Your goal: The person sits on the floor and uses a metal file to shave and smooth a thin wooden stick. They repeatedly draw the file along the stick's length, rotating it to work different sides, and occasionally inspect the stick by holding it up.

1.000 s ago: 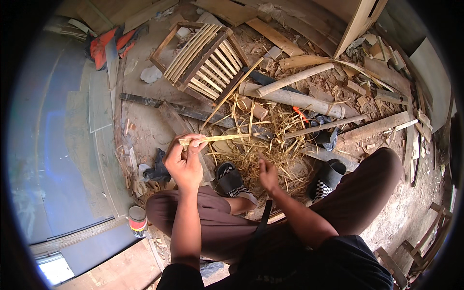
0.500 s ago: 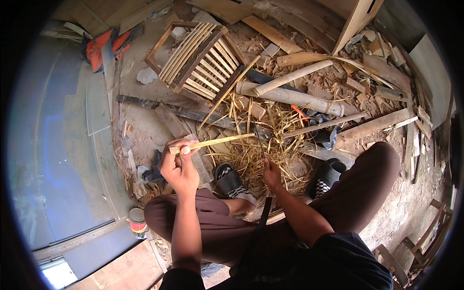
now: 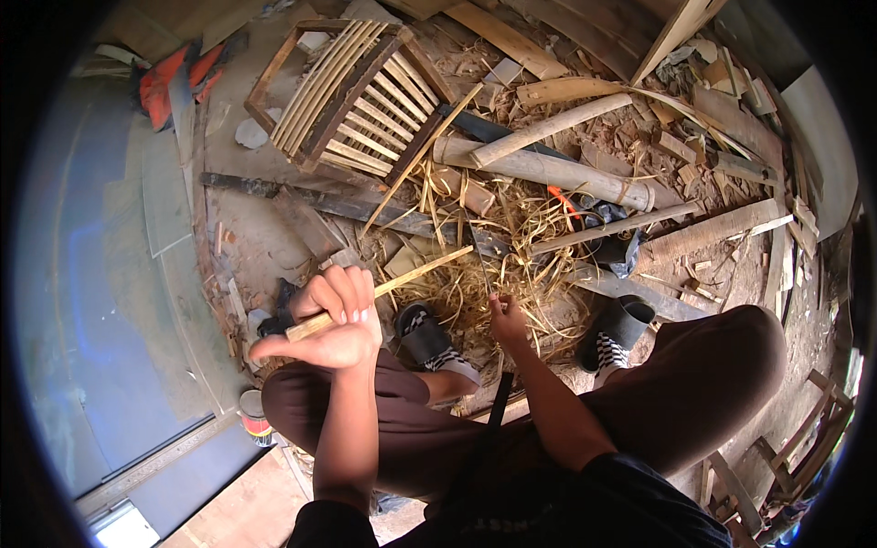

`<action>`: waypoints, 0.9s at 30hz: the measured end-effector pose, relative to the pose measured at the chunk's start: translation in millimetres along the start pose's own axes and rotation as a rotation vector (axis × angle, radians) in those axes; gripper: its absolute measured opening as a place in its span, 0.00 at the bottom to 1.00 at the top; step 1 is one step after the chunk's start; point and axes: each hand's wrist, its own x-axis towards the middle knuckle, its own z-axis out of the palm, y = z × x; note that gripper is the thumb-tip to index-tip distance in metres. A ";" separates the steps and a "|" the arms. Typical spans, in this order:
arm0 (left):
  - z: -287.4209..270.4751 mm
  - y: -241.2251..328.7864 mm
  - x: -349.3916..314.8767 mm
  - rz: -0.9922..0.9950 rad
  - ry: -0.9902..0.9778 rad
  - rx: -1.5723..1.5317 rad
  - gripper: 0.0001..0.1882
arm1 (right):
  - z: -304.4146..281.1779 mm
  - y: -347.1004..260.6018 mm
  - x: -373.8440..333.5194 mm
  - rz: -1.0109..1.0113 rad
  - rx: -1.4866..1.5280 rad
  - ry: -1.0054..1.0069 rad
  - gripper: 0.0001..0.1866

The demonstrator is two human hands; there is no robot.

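My left hand [image 3: 331,318] is closed around a pale split bamboo strip [image 3: 425,269], which slants up to the right over a heap of straw-like shavings [image 3: 475,228]. My right hand [image 3: 507,320] reaches down into those shavings with its fingers curled on a thin sliver [image 3: 480,260] that rises from it. I sit with brown trousers, my knees to either side. My two feet wear black checkered shoes, the left shoe [image 3: 429,342] between my hands and the right shoe [image 3: 621,329] to the right of the heap.
A slatted wooden frame [image 3: 352,91] lies at the back left. Thick bamboo poles [image 3: 548,164] and planks [image 3: 703,233] lie behind and to the right of the shavings. A small can [image 3: 253,413] stands by my left knee. Grey sheet [image 3: 110,274] covers the left side.
My left hand has drawn slightly down and toward me, and the strip now slants more steeply. My right hand stays in the shavings.
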 end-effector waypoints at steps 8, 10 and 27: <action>6.3 -1.9 -3.1 -0.221 0.071 -0.192 0.41 | -0.5 -18.0 8.2 0.026 -0.035 -0.009 0.36; 11.0 -2.1 -1.2 -0.204 0.099 -0.161 0.38 | -5.6 -48.6 0.2 -0.089 0.056 0.009 0.37; 14.4 -2.2 17.2 -0.127 0.267 -0.118 0.35 | 12.3 -44.1 9.3 0.085 0.170 0.013 0.29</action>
